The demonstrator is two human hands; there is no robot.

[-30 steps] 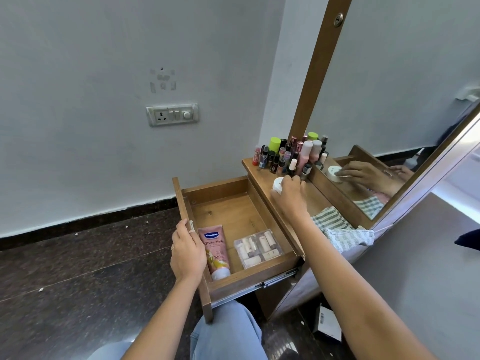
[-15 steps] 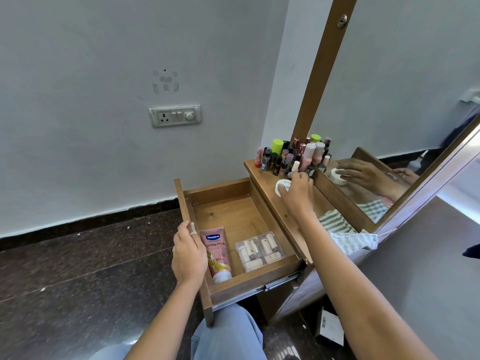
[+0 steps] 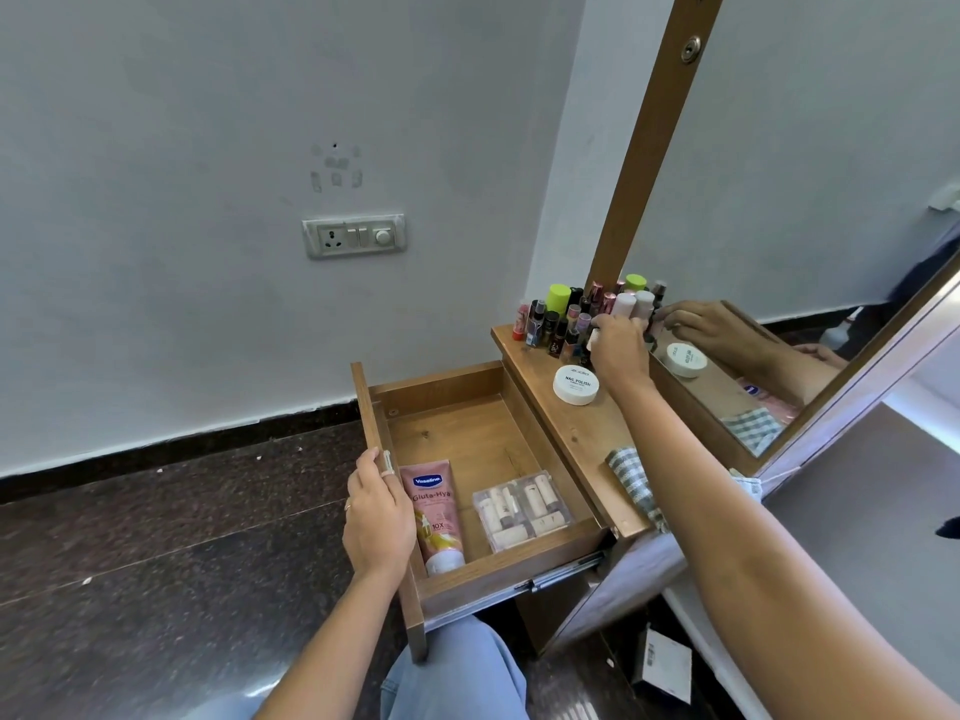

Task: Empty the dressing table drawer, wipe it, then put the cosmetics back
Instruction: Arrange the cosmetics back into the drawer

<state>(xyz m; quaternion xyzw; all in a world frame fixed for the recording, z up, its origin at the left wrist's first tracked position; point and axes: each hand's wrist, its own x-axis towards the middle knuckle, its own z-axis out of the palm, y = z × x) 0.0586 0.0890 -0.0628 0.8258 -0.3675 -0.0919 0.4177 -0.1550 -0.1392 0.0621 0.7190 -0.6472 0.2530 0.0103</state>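
The wooden drawer (image 3: 467, 444) is pulled out. Inside it lie a pink Vaseline tube (image 3: 436, 511) and a clear box of small tubes (image 3: 522, 509); the back half is bare wood. My left hand (image 3: 376, 517) grips the drawer's front panel beside the pink tube. A white nail polish jar (image 3: 575, 384) stands free on the dressing table top (image 3: 587, 439). Just behind the jar, my right hand (image 3: 621, 353) is in the cluster of small bottles (image 3: 556, 319), fingers curled round a small white-capped bottle. The hand hides most of that bottle.
A green checked cloth (image 3: 631, 483) lies on the table top's near end, under my right forearm. The framed mirror (image 3: 805, 200) rises right behind the bottles. A switch plate (image 3: 353, 236) is on the wall. A small white box (image 3: 667, 667) lies on the dark floor.
My right hand set the white jar down on the table top, let go of it and moved back into the bottle cluster. My left hand stayed on the drawer front.
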